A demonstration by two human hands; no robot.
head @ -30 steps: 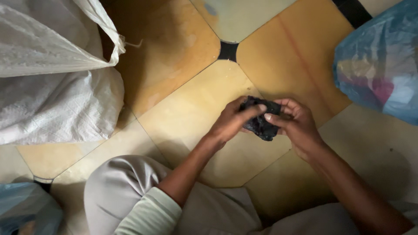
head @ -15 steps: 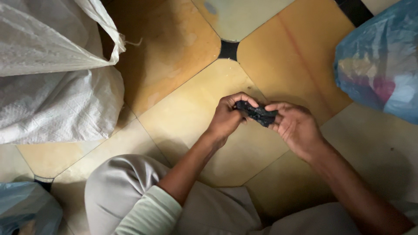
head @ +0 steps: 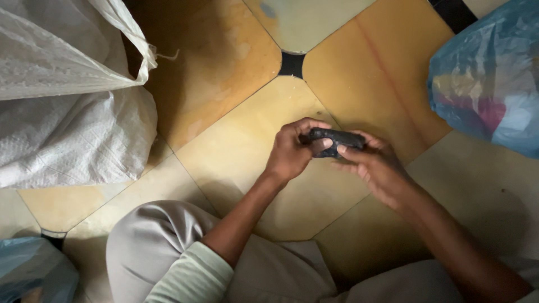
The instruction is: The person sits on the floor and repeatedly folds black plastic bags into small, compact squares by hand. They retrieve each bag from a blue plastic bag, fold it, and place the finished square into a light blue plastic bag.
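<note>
Above the tiled floor [head: 236,151], near the middle of the view, both hands hold a small black bundle [head: 335,137] between them. It looks like a rolled or folded piece of dark cloth or plastic, lying roughly level and clear of the floor; its exact material cannot be told. The left hand [head: 292,151] grips the bundle's left end, its fingers [head: 300,124] curled over the top and the thumb pressed against the near side. The right hand [head: 376,165] takes the right end, thumb on the near face and fingers [head: 370,140] wrapped behind, so both hands are pinching the bundle and nearly touch each other.

The person sits on the floor, a knee in grey trousers [head: 151,241] at the lower left and a pale green sleeve [head: 196,278] pushed up on the left arm.

A large white woven sack [head: 67,112] fills the upper left, its mouth slack and open, well apart from the hands. A blue plastic bag [head: 488,78] with coloured things showing dimly through it sits at the upper right. Part of another blue bag [head: 28,275] shows in the lower left corner. The floor has yellow and orange tiles with small black squares [head: 292,63] at the joints.
</note>
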